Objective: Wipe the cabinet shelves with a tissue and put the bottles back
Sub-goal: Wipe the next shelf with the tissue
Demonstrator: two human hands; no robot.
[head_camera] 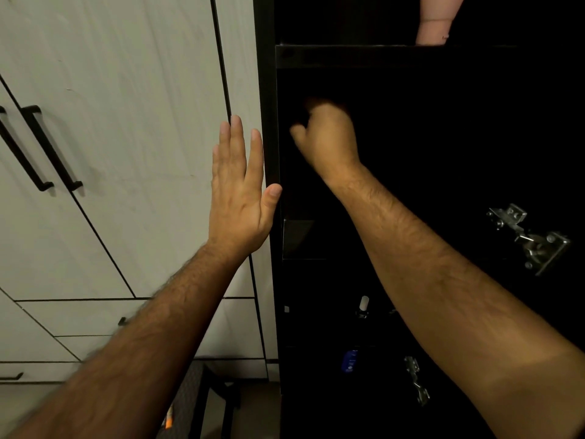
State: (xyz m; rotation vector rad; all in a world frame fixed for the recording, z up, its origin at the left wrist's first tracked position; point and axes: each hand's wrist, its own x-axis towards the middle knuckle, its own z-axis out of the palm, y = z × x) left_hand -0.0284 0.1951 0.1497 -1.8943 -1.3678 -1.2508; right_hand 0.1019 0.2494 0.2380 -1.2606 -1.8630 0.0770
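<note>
My left hand (239, 182) lies flat and open against the white door beside the dark cabinet (269, 90), its thumb touching the cabinet's black side edge. My right hand (327, 141) reaches deep into the dark cabinet above a shelf (297, 239), fingers curled closed. The dark hides what those fingers hold, so no tissue shows. Lower in the cabinet stand a small bottle with a white cap (364, 307) and a blue bottle (349, 361).
White cupboard doors with black bar handles (52, 147) fill the left. Metal hinges (531, 239) (416, 380) sit on the cabinet's right side. A pink object (435, 23) stands on the shelf above. A dark chair or stool (218, 403) stands on the floor below.
</note>
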